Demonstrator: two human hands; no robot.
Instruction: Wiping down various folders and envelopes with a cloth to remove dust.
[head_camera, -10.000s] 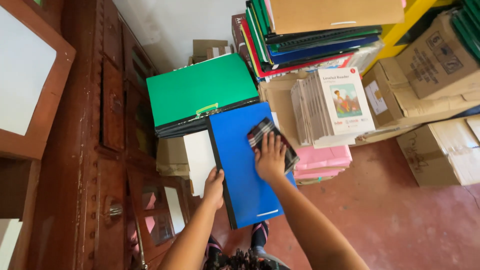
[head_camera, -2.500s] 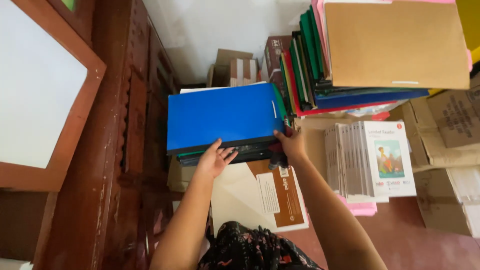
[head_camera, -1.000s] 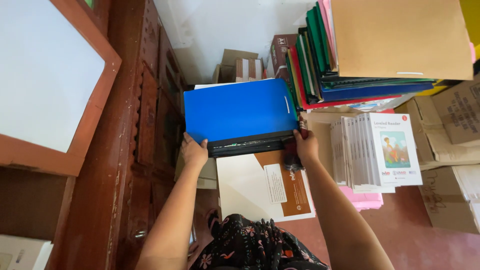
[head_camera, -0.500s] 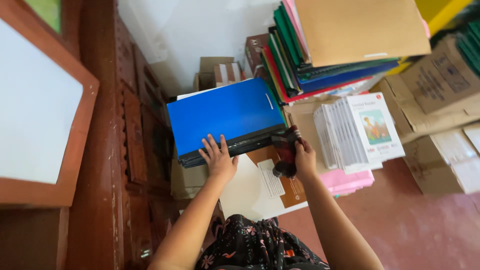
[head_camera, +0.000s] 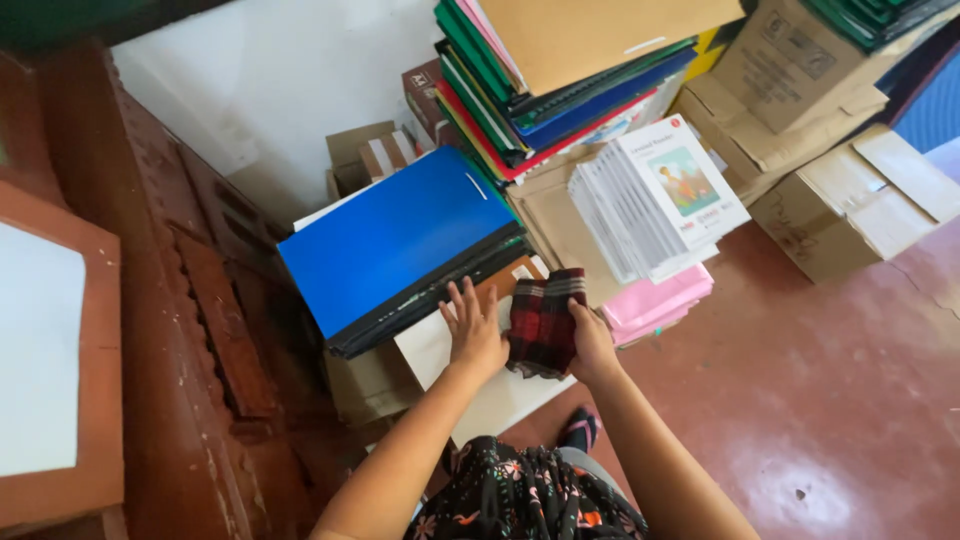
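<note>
Plaid cloth (head_camera: 543, 322) held between both hands, beside blue folder's (head_camera: 395, 237) edge.

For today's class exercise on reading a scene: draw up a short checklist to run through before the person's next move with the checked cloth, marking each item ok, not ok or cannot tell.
1. Checked cloth held by both hands: ok.
2. Left hand beside the blue folder stack: ok.
3. Right hand grips the cloth's edge: ok.
4. Blue folder lies flat on its stack: ok.
5. Booklets sit steady: cannot tell.
6. Cloth clean: cannot tell.
</note>
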